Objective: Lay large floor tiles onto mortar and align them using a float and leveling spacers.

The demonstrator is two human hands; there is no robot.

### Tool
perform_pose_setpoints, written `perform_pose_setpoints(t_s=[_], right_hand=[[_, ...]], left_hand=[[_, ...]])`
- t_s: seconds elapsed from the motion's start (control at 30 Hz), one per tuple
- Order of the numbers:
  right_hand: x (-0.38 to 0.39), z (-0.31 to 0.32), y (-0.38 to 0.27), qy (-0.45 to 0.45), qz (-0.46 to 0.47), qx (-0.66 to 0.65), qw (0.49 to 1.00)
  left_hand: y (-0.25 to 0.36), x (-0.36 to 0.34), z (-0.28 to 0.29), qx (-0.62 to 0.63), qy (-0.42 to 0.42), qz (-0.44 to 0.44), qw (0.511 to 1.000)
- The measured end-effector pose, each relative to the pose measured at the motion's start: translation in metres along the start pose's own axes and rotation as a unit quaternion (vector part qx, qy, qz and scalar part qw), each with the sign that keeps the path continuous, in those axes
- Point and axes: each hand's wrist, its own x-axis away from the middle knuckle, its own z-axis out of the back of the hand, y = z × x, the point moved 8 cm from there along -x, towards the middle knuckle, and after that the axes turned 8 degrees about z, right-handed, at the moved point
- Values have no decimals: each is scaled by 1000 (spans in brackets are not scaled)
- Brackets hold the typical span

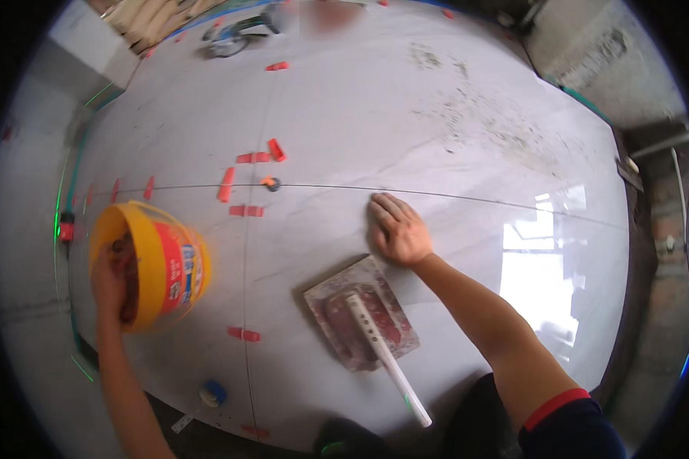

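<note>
My left hand (109,281) reaches into a yellow bucket (152,264) that leans toward it on the left. The bucket holds reddish-brown pieces, and its wall hides my fingertips. Palm down, my right hand (402,234) rests on the pale glossy tile floor (451,298), fingers stretched out, just short of a tile joint. Below that hand lies a square, worn board-like tool (337,336), with a white bar-shaped handle (379,344) with holes slanting over it. Red tile-leveling wedges (245,211) sit along the joints, and a small orange-and-black piece (270,183) lies where two joints cross.
A power tool (237,37) lies at the far left of the floor. Near my left forearm is a blue-and-white roll (213,393). A red device (66,227) stands by the left wall, with green laser light there. Rough concrete walls (612,61) border the tiles.
</note>
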Motion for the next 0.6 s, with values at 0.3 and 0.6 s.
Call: perform_pose_setpoints(t_s=[0.3, 0.6], right_hand=[[21, 19, 20, 86, -76, 54, 992], [55, 40, 6, 62, -42, -74, 994]], left_hand=[[-74, 11, 46, -49, 25, 89, 994], [393, 149, -126, 527, -268, 32, 806]])
